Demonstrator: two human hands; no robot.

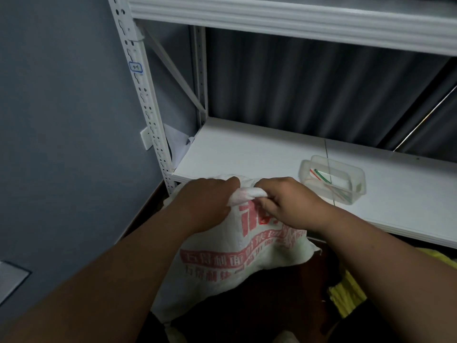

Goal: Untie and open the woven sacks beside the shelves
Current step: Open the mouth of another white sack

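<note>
Both hands grip the neck of the sack in front of the shelf

Head view: A white woven sack with red print stands on the dark floor just in front of the lower shelf of a white metal rack, near the rack's left front post. Its top is gathered into a twisted neck that rises to about the level of the shelf's front edge.

The left hand is curled round the neck from the left, knuckles up, with the bunched fabric coming out from under its fingers. The right hand meets it from the right, its fingers and thumb pinching the same twisted roll of fabric. The two hands touch or nearly touch over the neck. Whether a tie is on the neck cannot be told, as the hands cover it.

On the shelf, to the right of the sack and just beyond the right hand, sits a clear plastic tub holding thin red and green strips. Behind the shelf hangs a dark pleated curtain. A grey wall runs to the left of the rack, with a white socket plate beside the post. Below the shelf, right of the sack, lies something yellow, partly hidden by the right forearm.
</note>
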